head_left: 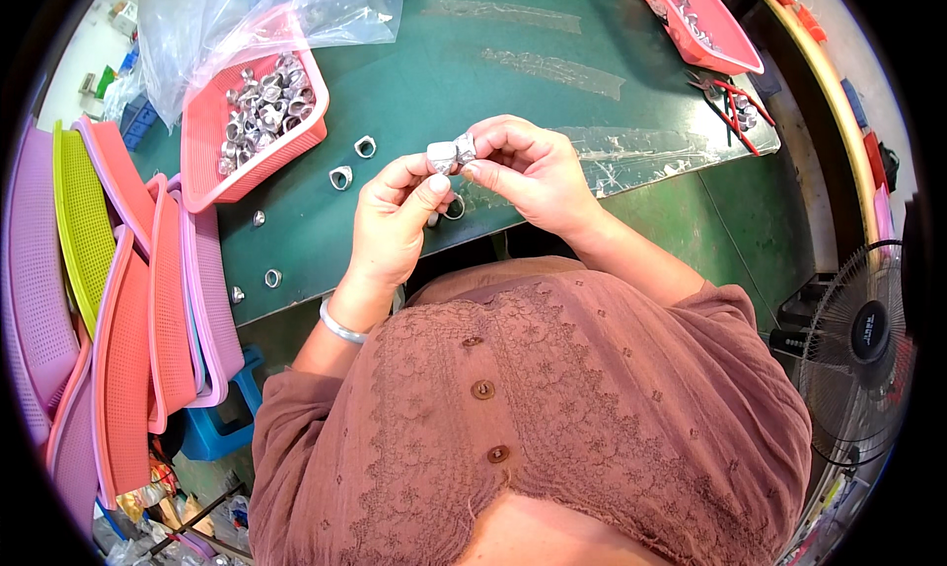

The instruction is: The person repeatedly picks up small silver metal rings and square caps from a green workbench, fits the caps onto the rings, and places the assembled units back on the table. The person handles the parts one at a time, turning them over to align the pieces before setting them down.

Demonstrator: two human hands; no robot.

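Note:
In front of my chest, just over the table edge, my left hand (395, 206) pinches a silver ring (441, 158) between thumb and fingers. My right hand (528, 167) is closed on a second silver ring (465, 148), which touches the first. Below the fingertips another ring (454, 207) is partly hidden by my left hand. Two more, a square-faced ring (340, 177) and a smaller-looking ring (365, 147), lie on the green table (434, 93) beside my left hand. Farther left sits a pink basket (202, 162) heaped with silver rings (266, 112).
Clear plastic bag (286, 9) overlaps the basket's far side. At the far right are another pink basket (725, 48) and red-handled pliers (735, 112). Stacked coloured baskets (123, 359) crowd the left side. A black fan (858, 349) stands at right.

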